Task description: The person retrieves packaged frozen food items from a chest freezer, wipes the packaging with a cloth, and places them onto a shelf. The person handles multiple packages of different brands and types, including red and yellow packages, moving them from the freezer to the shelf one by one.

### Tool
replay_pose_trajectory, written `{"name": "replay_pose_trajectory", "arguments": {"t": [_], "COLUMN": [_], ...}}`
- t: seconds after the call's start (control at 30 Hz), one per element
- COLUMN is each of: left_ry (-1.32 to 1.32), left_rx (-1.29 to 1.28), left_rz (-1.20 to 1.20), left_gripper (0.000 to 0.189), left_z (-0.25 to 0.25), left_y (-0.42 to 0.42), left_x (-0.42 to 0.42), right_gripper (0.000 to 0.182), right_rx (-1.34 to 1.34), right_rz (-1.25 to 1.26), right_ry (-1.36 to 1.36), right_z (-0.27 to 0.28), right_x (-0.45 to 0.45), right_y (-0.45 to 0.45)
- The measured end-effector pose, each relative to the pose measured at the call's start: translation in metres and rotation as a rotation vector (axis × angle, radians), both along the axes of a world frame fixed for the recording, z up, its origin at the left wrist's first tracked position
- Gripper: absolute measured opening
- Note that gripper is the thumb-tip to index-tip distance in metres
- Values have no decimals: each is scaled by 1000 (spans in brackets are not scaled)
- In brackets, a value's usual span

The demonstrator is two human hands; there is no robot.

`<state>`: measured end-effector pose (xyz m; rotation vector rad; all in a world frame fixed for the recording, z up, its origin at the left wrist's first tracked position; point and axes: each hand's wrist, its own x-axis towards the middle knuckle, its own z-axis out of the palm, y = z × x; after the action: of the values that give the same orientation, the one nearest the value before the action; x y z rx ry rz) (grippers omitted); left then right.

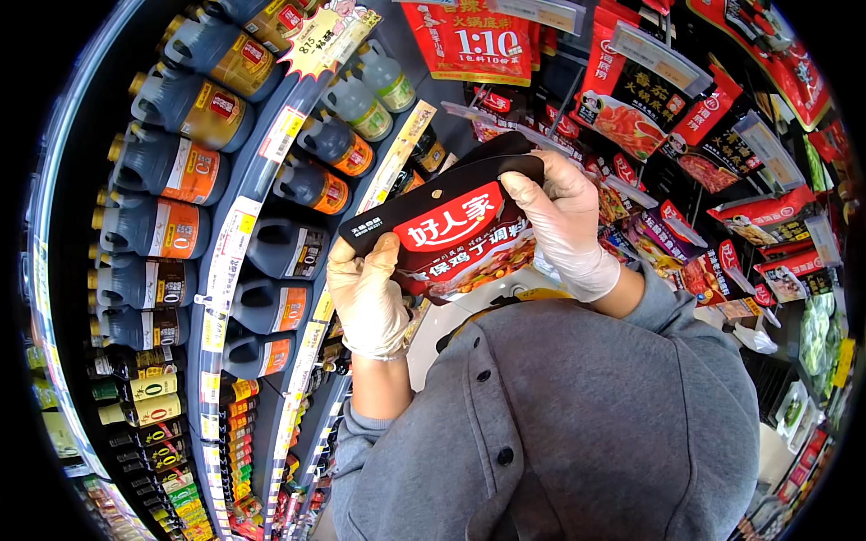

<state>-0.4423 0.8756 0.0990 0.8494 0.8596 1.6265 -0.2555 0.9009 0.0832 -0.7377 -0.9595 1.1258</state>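
Observation:
A black and red packet of seasoning sauce (460, 223) is stretched between my hands in front of my chest, its printed front turned up to me. My left hand (372, 301), in a thin translucent glove, pinches the packet's lower left corner with the thumb on top. At the upper right corner my right hand (565, 230), gloved the same way, grips with thumb and bent fingers. A second black edge (497, 145) shows just behind the packet; I cannot tell whether it is another packet. My own grey buttoned top (575, 406) fills the space below.
Shelves on the left carry large dark sauce jugs (210, 115) and smaller bottles (338, 145), with price strips (233, 250) along their edges. Red hotpot-base packets (622, 101) hang from hooks ahead and right, behind plastic price tags (663, 57). Wrapped green vegetables (818, 338) sit far right.

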Motion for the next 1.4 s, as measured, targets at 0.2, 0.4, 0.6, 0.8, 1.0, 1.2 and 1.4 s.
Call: {"name": "replay_pose_trajectory", "arguments": {"t": [0.2, 0.4, 0.6, 0.8, 1.0, 1.2, 1.4], "left_ry": [60, 52, 80, 65, 155, 489, 365], "left_rx": [40, 33, 7, -19, -124, -174, -477], "left_rz": [27, 2, 9, 7, -99, -127, -232], "left_gripper": [16, 17, 20, 23, 38, 53, 43], "left_z": [-1, -1, -8, -18, -44, -103, -160], "left_y": [-1, 0, 5, 9, 20, 3, -45], "left_x": [0, 1, -1, -3, -1, -19, -50], "right_gripper": [14, 42, 51, 30, 18, 21, 19], "right_rx": [-2, 154, -96, -306, -381, -577, -524], "right_rz": [-7, -6, 170, 397, 266, 104, -217], "right_ry": [-7, 99, 76, -8, -71, -171, -240], "right_z": [0, -2, 3, -3, -31, -117, -217], "right_x": [0, -2, 10, 23, 26, 54, 91], "right_y": [-1, 7, 6, 8, 1, -11, 18]}}
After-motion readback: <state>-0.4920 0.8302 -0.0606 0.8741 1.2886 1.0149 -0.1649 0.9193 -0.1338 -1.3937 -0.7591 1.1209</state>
